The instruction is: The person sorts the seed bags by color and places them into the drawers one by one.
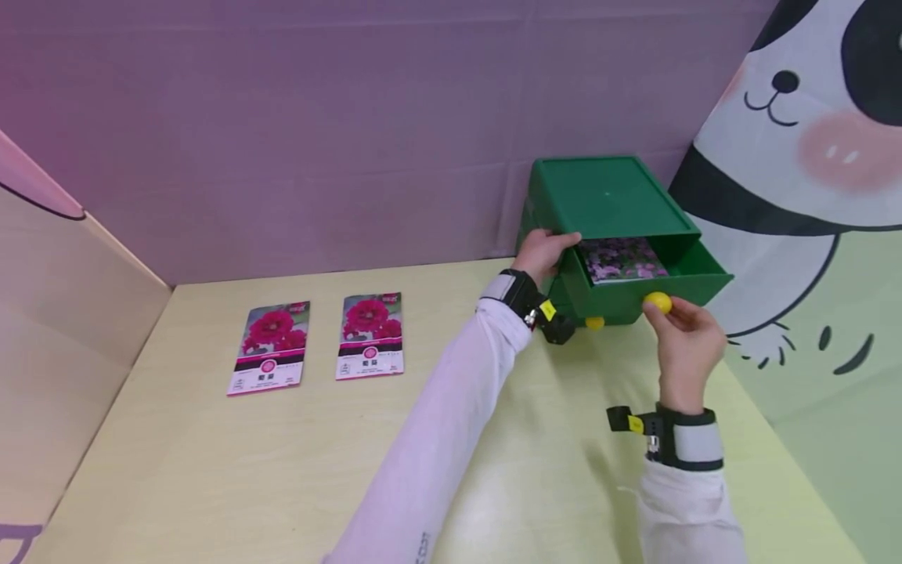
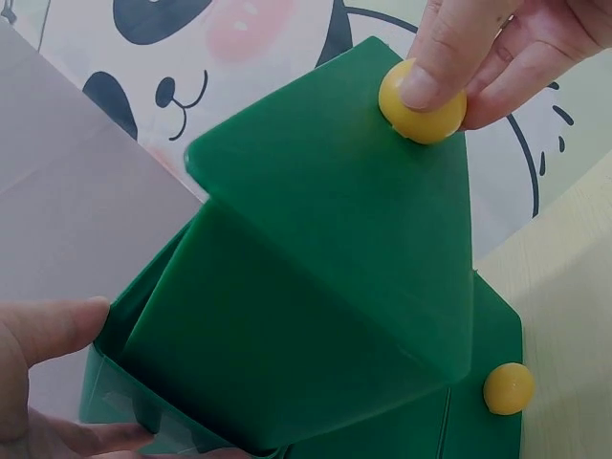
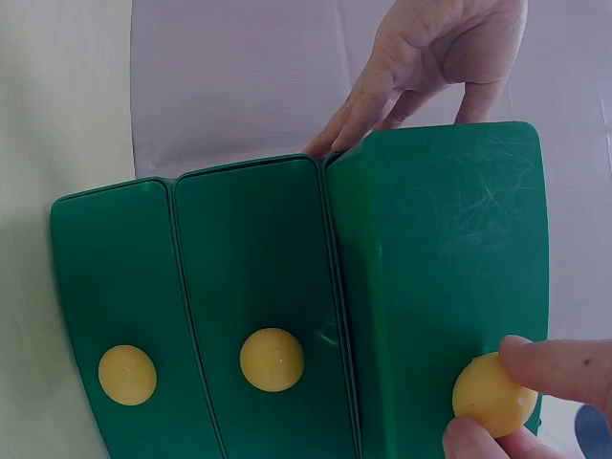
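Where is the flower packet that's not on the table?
In the head view it lies inside the open top drawer of the green box, at the table's far right. That flower packet sits between the left hand and the right hand.

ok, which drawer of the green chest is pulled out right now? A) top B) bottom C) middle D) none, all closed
A, the top drawer sticks out of the green chest with a flower packet showing inside, the right hand pinching its yellow knob, while the left hand rests on the chest's side; the two lower drawers sit flush in the right wrist view.
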